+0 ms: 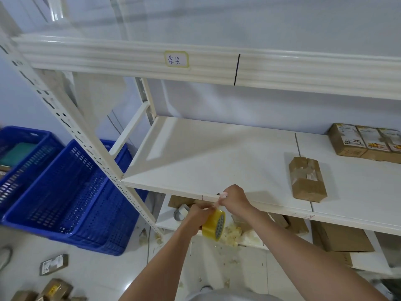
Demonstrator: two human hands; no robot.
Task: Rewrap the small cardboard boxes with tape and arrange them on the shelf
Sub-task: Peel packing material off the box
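While both hands [217,205] meet, fingers pinch yellow tape roll [213,225].

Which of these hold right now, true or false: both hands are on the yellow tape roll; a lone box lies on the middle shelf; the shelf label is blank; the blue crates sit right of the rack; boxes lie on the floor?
1. Both hands work the tape roll: true. The left hand holds it and the right hand pinches the tape end.
2. A lone box lies on the middle shelf: true, apart from the row of boxes at the back.
3. The label is blank: false, it carries handwriting.
4. The blue crates sit right of the rack: false, left.
5. Boxes on the floor: true.
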